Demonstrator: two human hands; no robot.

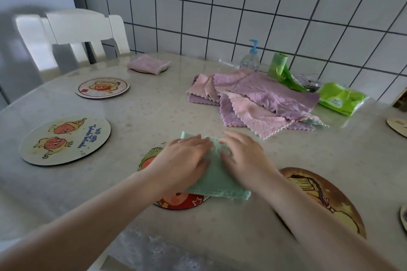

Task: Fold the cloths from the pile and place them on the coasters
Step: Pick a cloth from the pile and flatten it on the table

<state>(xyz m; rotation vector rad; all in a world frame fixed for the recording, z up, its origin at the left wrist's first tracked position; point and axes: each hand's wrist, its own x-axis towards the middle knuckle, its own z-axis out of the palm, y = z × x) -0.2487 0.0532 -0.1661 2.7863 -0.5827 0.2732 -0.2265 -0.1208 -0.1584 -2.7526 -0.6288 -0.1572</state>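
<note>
We press both hands [185, 160] on a cloth [217, 179] lying across the near coaster [176, 201]. The pile [255, 99] lies behind it, and two coasters [66, 139] sit to our left.

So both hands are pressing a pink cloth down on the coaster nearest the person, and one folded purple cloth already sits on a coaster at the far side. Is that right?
Not quite: the cloth under the left hand and right hand is green, not pink. The head view shows it. The rest holds: it lies on the nearest coaster, and a folded purple cloth sits on a far coaster.
</note>
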